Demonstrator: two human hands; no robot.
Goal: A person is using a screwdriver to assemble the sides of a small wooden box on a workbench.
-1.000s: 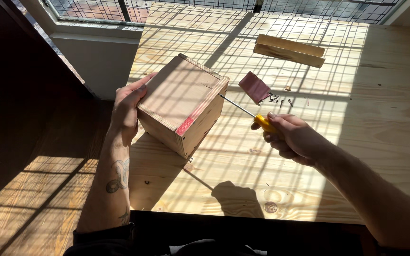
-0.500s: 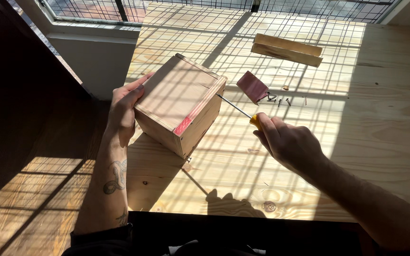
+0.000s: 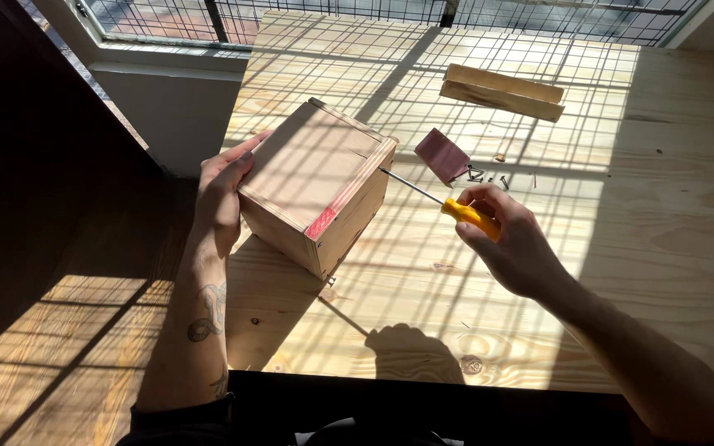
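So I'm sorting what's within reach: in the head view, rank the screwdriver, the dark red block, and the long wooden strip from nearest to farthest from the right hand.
1. Yellow-handled screwdriver, held in the right hand.
2. Dark red block, just beyond the hand.
3. Long wooden strip, far back near the window.

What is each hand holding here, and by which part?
The right hand holds a screwdriver by its yellow handle, the shaft's tip at the wooden box. The left hand grips the box's far left side, tilting it on the table.
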